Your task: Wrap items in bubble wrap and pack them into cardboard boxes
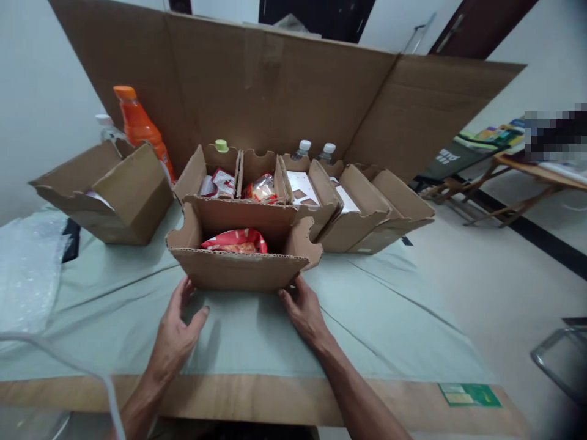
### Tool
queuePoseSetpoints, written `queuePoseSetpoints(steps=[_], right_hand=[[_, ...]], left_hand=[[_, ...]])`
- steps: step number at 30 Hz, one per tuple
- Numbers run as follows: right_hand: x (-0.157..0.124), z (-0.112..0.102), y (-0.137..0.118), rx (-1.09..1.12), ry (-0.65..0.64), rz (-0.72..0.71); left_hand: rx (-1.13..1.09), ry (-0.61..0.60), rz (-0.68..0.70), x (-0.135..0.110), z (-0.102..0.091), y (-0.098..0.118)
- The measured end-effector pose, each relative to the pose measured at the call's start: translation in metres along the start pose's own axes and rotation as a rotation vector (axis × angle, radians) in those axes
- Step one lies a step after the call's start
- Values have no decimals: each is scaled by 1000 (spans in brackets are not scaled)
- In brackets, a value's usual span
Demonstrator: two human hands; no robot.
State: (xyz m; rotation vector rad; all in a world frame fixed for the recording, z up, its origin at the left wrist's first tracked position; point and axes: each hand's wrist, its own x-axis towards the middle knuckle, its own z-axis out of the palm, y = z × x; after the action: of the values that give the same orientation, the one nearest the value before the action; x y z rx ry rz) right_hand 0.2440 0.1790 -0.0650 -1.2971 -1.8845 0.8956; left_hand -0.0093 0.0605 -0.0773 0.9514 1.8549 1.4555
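Counted seven open-topped brown cardboard boxes in all: one front box [243, 269] between the two hands, a row of five boxes [316, 214] just behind, one two-flapped box [144, 211] well to the left. Found in the front box: one glossy red printed bag [241, 238]. Noted in the row, from the left: one red-and-white packet [222, 182], one red packet with a clear window [263, 188], then flat white pieces [301, 186] in the third and fourth.

Observed the left hand [177, 333] spread, thumb well apart, fingertips at the front box's lower left corner; cannot confirm contact. Observed the right hand [302, 311] half curled at the lower right corner, thumb by the bottom edge; cannot tell how firm the hold.

Counted behind: one orange bottle with orange cap [142, 128], two clear bottles with white caps [326, 153], one light-green cap [221, 146].

Checked beneath: pale green creased cloth [389, 330] over a wooden table edge [257, 397], with one green card [470, 395] at right, clear bubble wrap [30, 269] at left. Recorded beyond: upright brown cardboard panel [312, 104], wooden folding table [536, 173], grey bin [452, 162], pale floor [463, 269].
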Motion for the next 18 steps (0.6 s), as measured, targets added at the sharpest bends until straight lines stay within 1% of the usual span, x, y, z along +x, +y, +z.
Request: queuePoseSetpoints(steps=[3, 5, 7, 8, 10, 12, 14, 16, 18], right_hand=[[1, -13, -3, -28, -25, 11], [-1, -26, -1, -112, -32, 40], [-5, -37, 1, -227, 5, 64], [-8, -40, 0, -255, 6, 52], [-14, -39, -10, -237, -70, -13], [-20, -25, -34, -159, -191, -142], [-20, 1, -70, -78, -307, -310], [-12, 37, -111, -22, -421, -481], [4, 81, -151, 6, -550, -637]], left_hand=[[-27, -36, 58, 1, 14, 4], [-25, -38, 104, 1, 12, 4], [30, -16, 173, -2, 0, 0], [70, 7, 209, -6, -9, -2], [139, 63, 255, -15, -28, -8], [163, 110, 275, -25, -43, -13], [156, 133, 297, -31, -53, -17], [141, 137, 333, -34, -57, -21], [120, 131, 365, -34, -57, -24]])
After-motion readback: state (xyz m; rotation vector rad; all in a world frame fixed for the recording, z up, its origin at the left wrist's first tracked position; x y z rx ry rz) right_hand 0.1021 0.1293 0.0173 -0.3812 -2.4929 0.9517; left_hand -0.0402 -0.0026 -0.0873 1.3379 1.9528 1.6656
